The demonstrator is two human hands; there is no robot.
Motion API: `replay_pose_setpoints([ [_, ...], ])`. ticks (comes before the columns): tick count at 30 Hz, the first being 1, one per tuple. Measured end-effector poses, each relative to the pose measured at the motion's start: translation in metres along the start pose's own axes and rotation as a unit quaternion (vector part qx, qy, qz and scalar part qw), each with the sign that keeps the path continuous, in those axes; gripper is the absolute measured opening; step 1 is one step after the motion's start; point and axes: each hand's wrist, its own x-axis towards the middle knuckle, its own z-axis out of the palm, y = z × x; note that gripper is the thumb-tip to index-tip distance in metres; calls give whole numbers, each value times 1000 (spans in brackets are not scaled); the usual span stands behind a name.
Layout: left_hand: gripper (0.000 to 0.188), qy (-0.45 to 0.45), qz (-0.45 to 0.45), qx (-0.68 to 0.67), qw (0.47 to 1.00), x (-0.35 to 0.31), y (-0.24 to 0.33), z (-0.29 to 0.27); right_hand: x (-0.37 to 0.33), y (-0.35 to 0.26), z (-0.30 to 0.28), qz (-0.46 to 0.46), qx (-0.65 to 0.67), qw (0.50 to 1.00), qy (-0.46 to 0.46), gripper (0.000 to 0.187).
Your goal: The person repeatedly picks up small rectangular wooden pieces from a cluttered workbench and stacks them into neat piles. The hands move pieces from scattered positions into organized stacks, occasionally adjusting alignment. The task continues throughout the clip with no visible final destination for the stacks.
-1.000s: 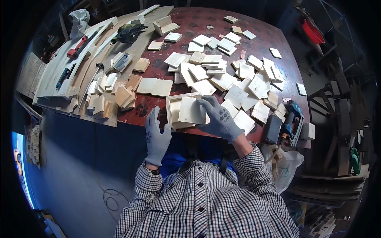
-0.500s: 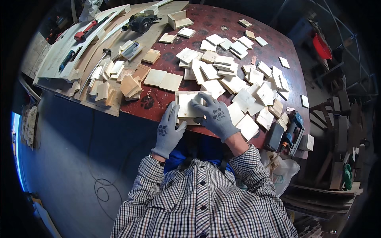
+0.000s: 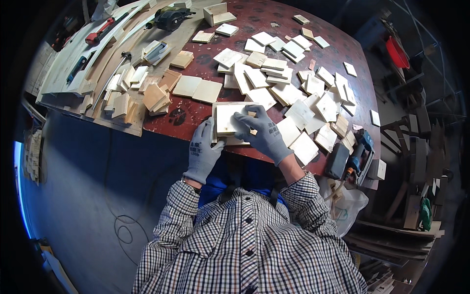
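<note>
Panel (image 3: 225,120) lies over box frame (image 3: 232,104), right hand (image 3: 265,133) nearer, fingers on its face. Left hand (image 3: 202,153) sits at frame's left side; can't tell if either grips.

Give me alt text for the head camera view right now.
A gloved right hand holds a square board over a shallow wooden box, with the gloved left hand at the box's left side. Loose wooden pieces lie across the red table.
</note>
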Motion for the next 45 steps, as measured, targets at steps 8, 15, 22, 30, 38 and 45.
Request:
replay_pose_setpoints([
  [8,85,15,7,51,999,-1,5,4,-5,12,0,21,110,980,162,38],
  [15,90,-54,172,243,953,26,27,-7,-22,22,-22,143,385,829,380,55],
  [22,79,-107,144,260,949,31,26,4,-70,15,-39,175,364,823,399,53],
  [30,81,-127,139,283,940,32,34,8,-123,-15,-40,283,494,738,363,52],
  [38,85,-96,166,261,946,30,21,4,-176,-13,-34,408,504,652,392,46],
  [45,85,-99,166,267,944,30,21,4,-216,12,-61,366,387,623,573,33],
])
